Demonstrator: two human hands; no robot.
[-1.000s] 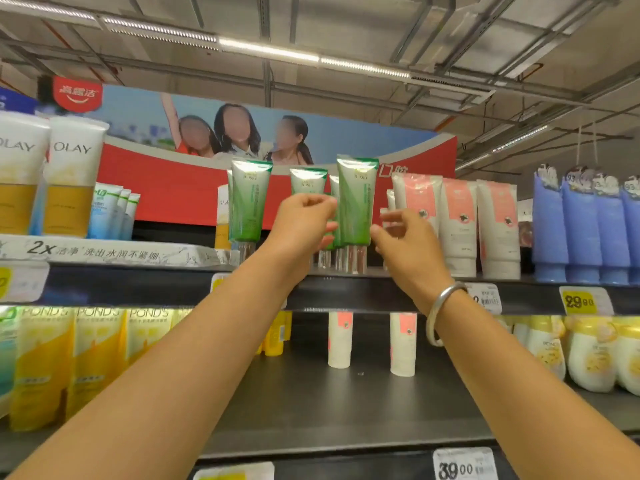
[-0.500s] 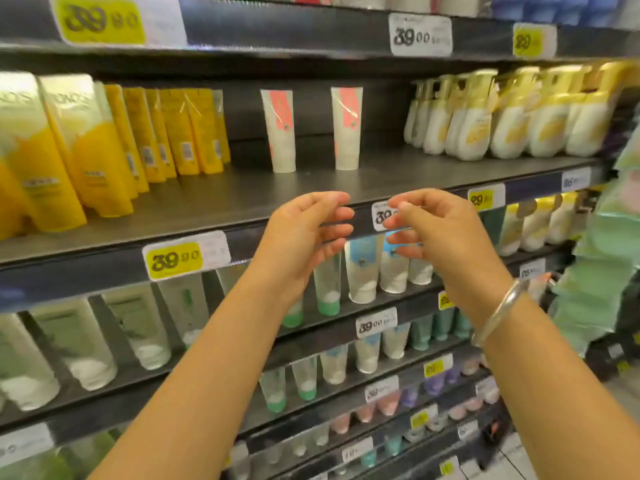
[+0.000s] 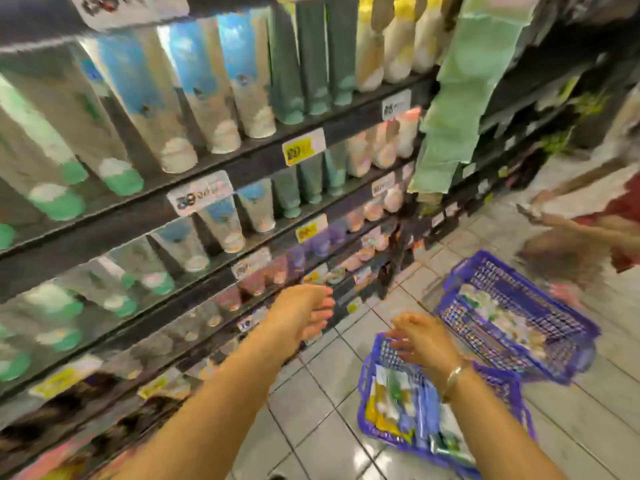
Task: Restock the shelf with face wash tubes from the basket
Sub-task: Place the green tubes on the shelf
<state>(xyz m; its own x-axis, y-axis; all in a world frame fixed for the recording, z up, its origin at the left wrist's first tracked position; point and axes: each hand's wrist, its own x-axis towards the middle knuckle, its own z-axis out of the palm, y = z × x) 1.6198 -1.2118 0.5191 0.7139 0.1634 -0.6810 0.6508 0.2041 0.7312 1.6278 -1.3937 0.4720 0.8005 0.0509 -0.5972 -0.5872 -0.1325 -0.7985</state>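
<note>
Two empty hands reach down — left hand [image 3: 304,315] spread near the shelf [image 3: 214,233] edge, right hand [image 3: 420,337] loosely spread over the near basket [image 3: 367,407], lower right, where the tubes [image 3: 398,400] lie. Fetch step, I judge — next, close on one tube.

Mixed face wash tubes [image 3: 401,403] are heaped in a purple basket [image 3: 367,420] just below the right fingers [image 3: 403,332].
</note>
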